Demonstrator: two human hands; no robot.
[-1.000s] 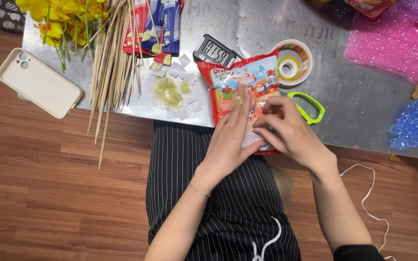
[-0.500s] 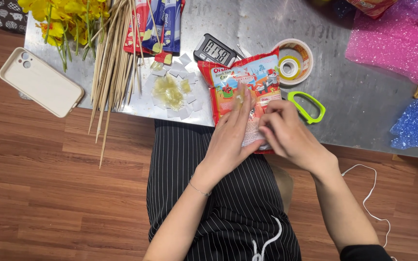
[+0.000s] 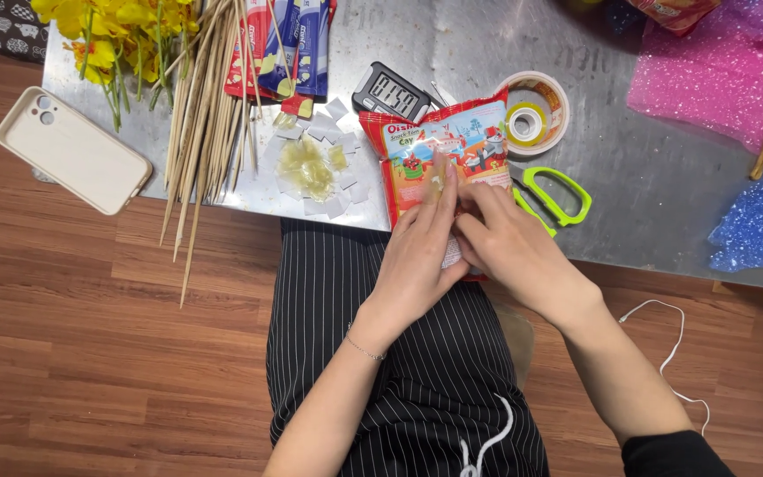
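A red snack bag (image 3: pixel 439 146) lies at the near edge of the metal table (image 3: pixel 638 177), its lower part over my lap. My left hand (image 3: pixel 419 256) lies flat on the bag with fingers stretched out, a small translucent piece at its fingertips. My right hand (image 3: pixel 509 252) rests on the bag's right half, fingers curled and meeting the left fingers near the bag's middle. What the right fingers pinch is hidden.
Wooden skewers (image 3: pixel 200 115), yellow flowers (image 3: pixel 112 35), a phone (image 3: pixel 71 150), a digital timer (image 3: pixel 390 91), a tape roll (image 3: pixel 532 115), green scissors (image 3: pixel 554 196), paper scraps (image 3: pixel 315 163) and pink (image 3: pixel 717 75) and blue (image 3: pixel 761 221) wrap lie about. A white cable (image 3: pixel 673 353) trails right.
My right hand has slid left across the bag and now meets my left fingers. More of the green scissors shows. My left hand stays put.
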